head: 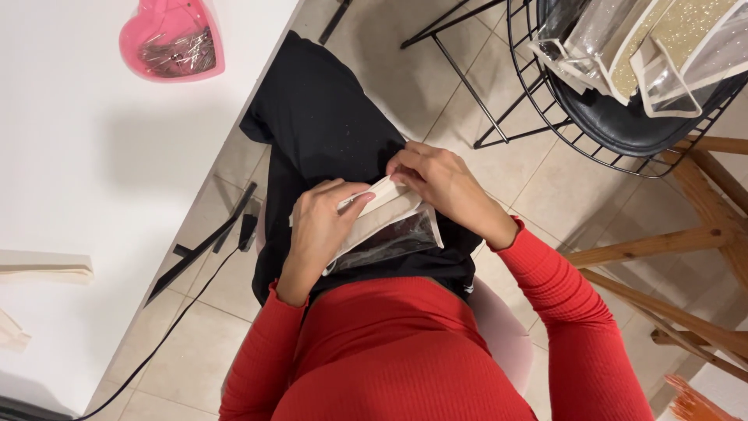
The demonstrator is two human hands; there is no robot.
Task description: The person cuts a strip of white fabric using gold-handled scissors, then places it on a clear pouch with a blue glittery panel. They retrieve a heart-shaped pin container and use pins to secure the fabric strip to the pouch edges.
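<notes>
A small clear plastic pouch (393, 234) with cream fabric trim lies on my lap, over black trousers (327, 117). My left hand (321, 226) rests on its left side, thumb pressing the cream edge. My right hand (440, 183) pinches the cream trim at the pouch's top edge. Both arms are in red ribbed sleeves.
A white table (93, 156) stands at the left with a pink heart-shaped box (173, 39) of pins and cream fabric pieces (43, 265). A black wire chair (615, 117) at the upper right holds several clear pouches (662, 47). Wooden legs (701, 234) stand at the right. A black cable (187, 304) crosses the tiled floor.
</notes>
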